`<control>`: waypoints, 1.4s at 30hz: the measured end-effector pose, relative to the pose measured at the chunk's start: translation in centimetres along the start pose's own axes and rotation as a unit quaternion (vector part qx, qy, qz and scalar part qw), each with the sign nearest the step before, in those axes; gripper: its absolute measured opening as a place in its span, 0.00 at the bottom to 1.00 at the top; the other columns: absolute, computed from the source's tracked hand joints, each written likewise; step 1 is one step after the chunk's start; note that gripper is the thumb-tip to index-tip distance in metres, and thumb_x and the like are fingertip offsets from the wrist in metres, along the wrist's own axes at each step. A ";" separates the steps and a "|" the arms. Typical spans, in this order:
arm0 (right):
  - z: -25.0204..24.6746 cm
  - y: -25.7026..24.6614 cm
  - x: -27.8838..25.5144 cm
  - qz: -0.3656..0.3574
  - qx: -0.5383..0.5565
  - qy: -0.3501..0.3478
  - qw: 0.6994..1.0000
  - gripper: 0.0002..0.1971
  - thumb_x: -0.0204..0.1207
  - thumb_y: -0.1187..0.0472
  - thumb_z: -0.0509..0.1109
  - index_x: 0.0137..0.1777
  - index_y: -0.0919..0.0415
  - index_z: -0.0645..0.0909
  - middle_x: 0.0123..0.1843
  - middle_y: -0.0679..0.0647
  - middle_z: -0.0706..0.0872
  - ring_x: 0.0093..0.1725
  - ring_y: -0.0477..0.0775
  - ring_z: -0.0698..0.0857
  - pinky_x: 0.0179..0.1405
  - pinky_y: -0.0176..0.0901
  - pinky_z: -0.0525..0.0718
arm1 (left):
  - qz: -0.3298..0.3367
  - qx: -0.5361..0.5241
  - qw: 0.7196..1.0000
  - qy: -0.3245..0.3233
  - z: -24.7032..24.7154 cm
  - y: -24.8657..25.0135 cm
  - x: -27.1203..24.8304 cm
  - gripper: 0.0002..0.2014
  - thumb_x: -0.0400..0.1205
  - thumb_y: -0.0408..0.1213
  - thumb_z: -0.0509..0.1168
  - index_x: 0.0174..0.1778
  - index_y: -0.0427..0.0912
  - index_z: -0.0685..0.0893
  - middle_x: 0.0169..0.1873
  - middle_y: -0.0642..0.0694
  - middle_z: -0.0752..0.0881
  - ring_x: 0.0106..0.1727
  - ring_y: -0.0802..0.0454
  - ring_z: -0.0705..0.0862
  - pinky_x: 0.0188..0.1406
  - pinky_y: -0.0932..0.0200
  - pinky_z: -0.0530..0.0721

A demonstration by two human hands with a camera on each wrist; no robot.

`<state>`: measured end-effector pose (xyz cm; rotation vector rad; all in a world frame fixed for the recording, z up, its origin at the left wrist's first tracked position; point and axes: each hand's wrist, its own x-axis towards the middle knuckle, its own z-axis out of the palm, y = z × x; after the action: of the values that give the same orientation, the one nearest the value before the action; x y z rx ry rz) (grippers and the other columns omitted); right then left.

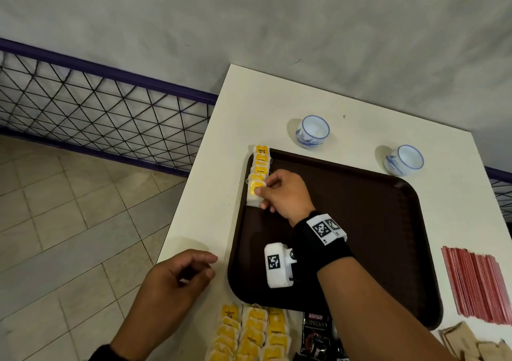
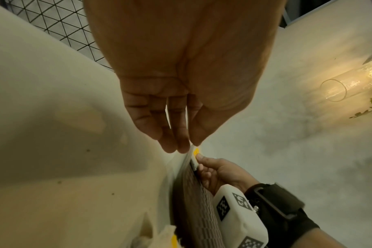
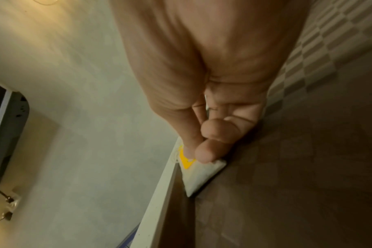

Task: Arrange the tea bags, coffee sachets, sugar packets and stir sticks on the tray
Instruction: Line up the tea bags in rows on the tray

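A dark brown tray (image 1: 360, 222) lies on the white table. Several tea bags with yellow tags (image 1: 260, 164) stand in an overlapping row along the tray's left edge. My right hand (image 1: 260, 194) pinches the nearest tea bag (image 1: 253, 197) of that row between thumb and fingers; the right wrist view shows the thumb on the yellow tag of that tea bag (image 3: 202, 174), which rests on the tray's rim. My left hand (image 1: 194, 269) hovers over the table left of the tray with fingers relaxed and nothing in it. In the left wrist view the left hand (image 2: 181, 144) hangs loose.
More tea bags (image 1: 249, 333) lie in rows at the near edge, beside black coffee sachets (image 1: 315, 330). Red stir sticks (image 1: 476, 288) and brown sugar packets (image 1: 465, 341) lie right of the tray. Two blue-and-white cups (image 1: 313, 130) (image 1: 404, 159) stand behind it. The table's left edge drops off.
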<state>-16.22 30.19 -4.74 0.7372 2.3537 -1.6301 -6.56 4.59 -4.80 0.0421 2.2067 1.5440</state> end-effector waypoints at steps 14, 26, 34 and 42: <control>-4.3 4.8 -11.8 -0.016 -0.084 -0.010 0.996 0.05 0.75 0.64 0.79 0.45 0.59 0.84 0.36 0.58 0.86 0.27 0.49 0.86 0.24 0.30 0.75 | 0.090 0.167 0.963 -0.191 -1.7 -1.9 -5.1 0.30 0.73 0.47 0.81 0.69 0.68 0.78 0.65 0.70 0.78 0.66 0.63 0.80 0.57 0.73 0.78; -5.5 8.0 -20.1 0.014 -0.063 -0.047 0.997 0.04 0.76 0.67 0.78 0.47 0.61 0.86 0.36 0.55 0.87 0.31 0.49 0.86 0.35 0.34 0.83 | 0.128 0.442 0.843 -0.278 -0.4 -1.6 -6.7 0.73 0.53 0.68 0.81 0.80 0.75 0.31 0.86 0.62 0.32 0.87 0.53 0.36 0.85 0.41 0.52; -5.9 8.0 -21.1 0.001 -0.053 -0.037 0.998 0.04 0.76 0.66 0.77 0.46 0.60 0.86 0.37 0.55 0.87 0.31 0.49 0.86 0.35 0.33 0.84 | 0.171 0.454 0.845 -0.227 0.8 -2.9 -7.3 0.52 0.60 0.65 0.78 0.80 0.70 0.61 0.87 0.65 0.54 0.86 0.50 0.55 0.77 0.42 0.65; -5.1 8.4 -20.9 -0.006 -0.055 -0.046 0.997 0.03 0.76 0.65 0.78 0.47 0.59 0.86 0.39 0.57 0.89 0.32 0.49 0.87 0.36 0.37 0.85 | 0.217 0.373 0.886 -0.170 0.7 -4.8 -8.6 0.43 0.63 0.46 0.80 0.77 0.57 0.73 0.71 0.56 0.79 0.71 0.53 0.74 0.65 0.51 0.82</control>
<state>6.55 31.08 -0.96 0.6149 2.3652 -1.4928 2.51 1.04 -6.37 1.0158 2.4390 0.6779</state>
